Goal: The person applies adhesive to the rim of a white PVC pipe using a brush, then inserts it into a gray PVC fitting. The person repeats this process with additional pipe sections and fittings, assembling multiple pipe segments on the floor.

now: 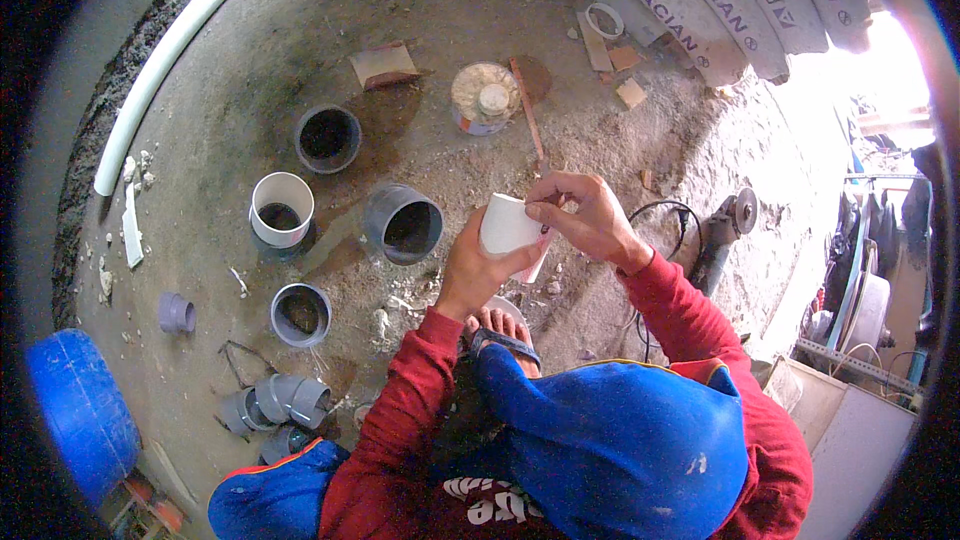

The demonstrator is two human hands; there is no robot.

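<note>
My left hand (470, 265) is wrapped around a white, curved piece of plastic pipe (508, 225), holding it above the ground in front of my foot. The fingers of my right hand (583, 212) are bent and pinched at the upper right edge of that piece. Just beyond them a narrow orange-brown strip (528, 110) runs toward a round tub with a pale lid (485, 95). Its near end meets my right fingers in the picture; I cannot tell whether they touch it.
Grey pipe fittings (403, 225) and a white pipe sleeve (281, 210) stand to the left. An angle grinder (725, 225) with its cable lies to the right. Large white pipes (700, 0) are stacked at the far right, a long pipe (165, 70) lies far left, and a blue barrel (82, 415) is near left.
</note>
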